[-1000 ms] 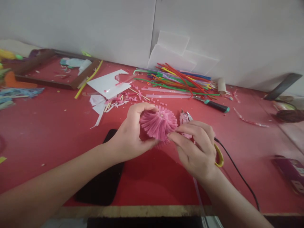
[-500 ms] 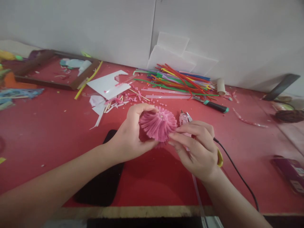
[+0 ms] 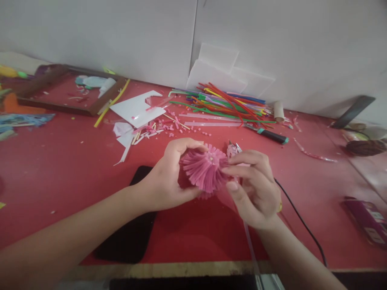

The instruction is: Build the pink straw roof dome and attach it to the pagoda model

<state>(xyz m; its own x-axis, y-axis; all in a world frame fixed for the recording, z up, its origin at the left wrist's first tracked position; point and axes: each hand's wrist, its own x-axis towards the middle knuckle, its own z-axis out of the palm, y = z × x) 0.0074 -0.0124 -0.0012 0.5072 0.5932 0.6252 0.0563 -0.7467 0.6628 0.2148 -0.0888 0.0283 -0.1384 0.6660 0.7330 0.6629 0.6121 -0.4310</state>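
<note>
Two bare hands hold a pink pipe-cleaner pompom [image 3: 205, 171] above the front half of a red tabletop [image 3: 90, 161], about midway between its left and right sides. The fuzzy strands fan out from a small pale dot at the centre and droop like a skirt.

The left hand [image 3: 167, 173] is clamped around the pompom's left side, fingers curled over the top and thumb underneath. The right hand [image 3: 256, 189] meets the right rim: two fingertips touch the strands, while the thumb stands apart, a little lower. Whether a single strand lies between those fingers cannot be told.

The right hand seems to be sorting the rim. That probably goes best with the left grip firm near the core but light on the strands, so they are not flattened, and with the right fingertips taking one strand at a time, working evenly around the pale dot.

Just behind the right hand, partly hidden, is a pink-smeared tool tip [image 3: 232, 151]; the knuckles would do well to keep clear of it. A dark phone-like slab [image 3: 130, 233] lies under the left forearm, near the front edge. Towards the back edge are a heap of coloured pipe cleaners [image 3: 223, 102] and a black-and-teal utility knife [image 3: 273, 136].
</note>
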